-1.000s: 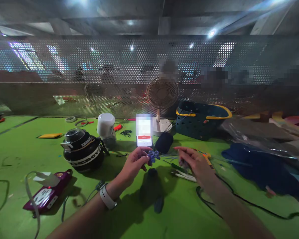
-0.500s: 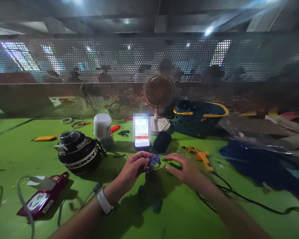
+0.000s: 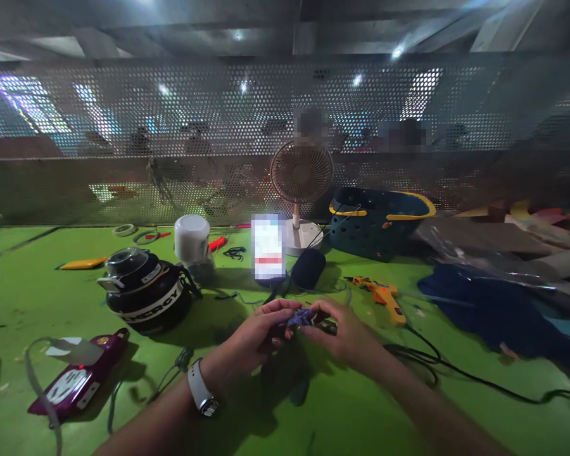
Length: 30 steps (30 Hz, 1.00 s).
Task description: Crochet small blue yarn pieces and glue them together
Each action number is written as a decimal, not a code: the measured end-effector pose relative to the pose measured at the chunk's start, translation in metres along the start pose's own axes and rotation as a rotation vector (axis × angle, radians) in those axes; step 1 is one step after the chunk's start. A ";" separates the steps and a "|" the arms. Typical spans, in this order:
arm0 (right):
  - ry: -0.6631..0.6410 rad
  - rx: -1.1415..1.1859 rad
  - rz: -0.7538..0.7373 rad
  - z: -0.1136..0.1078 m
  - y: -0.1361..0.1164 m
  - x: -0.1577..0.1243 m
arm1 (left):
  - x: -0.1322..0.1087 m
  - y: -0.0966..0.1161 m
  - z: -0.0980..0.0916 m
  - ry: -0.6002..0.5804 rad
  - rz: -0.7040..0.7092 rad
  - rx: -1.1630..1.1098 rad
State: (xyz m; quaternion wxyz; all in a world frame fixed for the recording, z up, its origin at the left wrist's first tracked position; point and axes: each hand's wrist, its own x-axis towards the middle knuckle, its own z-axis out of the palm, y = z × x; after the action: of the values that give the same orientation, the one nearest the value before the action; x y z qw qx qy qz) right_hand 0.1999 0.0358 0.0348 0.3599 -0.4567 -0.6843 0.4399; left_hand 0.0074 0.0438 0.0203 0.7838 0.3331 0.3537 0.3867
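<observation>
Both hands meet over the green table point(image 3: 38, 297), just in front of me. My left hand point(image 3: 259, 335), with a white watch on its wrist, pinches a small knotted piece of blue-purple cord point(image 3: 300, 318). My right hand point(image 3: 342, 332) closes its fingertips on the same cord from the right side. A thin strand runs from the piece back toward a dark ball of yarn point(image 3: 308, 268) beside a lit phone point(image 3: 268, 248) that stands upright.
A black jug point(image 3: 145, 292) and a white cup point(image 3: 191, 239) stand at the left, a purple power strip point(image 3: 76, 382) nearer. A small fan point(image 3: 301, 183), a dark basket point(image 3: 377, 221), a yellow glue gun point(image 3: 380, 296) and blue cloth point(image 3: 498, 316) lie right. Black cables cross the front.
My right hand moved left from above the tools and closed on the cord piece. My left hand lowered slightly with the piece. The view shifted a little.
</observation>
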 end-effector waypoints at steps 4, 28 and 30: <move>-0.106 0.170 0.095 0.002 0.003 0.002 | -0.006 0.002 0.004 0.016 0.047 0.050; 0.025 0.784 0.331 -0.022 -0.006 -0.002 | -0.012 0.007 0.003 -0.161 0.179 0.261; -0.004 0.786 0.313 -0.021 -0.008 -0.002 | -0.013 0.008 0.005 -0.148 0.146 0.235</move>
State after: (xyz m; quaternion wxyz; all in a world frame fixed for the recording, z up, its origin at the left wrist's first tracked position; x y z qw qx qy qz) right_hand 0.2172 0.0380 0.0495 0.4341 -0.3823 -0.3875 0.7178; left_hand 0.0030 0.0350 0.0332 0.7331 0.4750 0.3127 0.3732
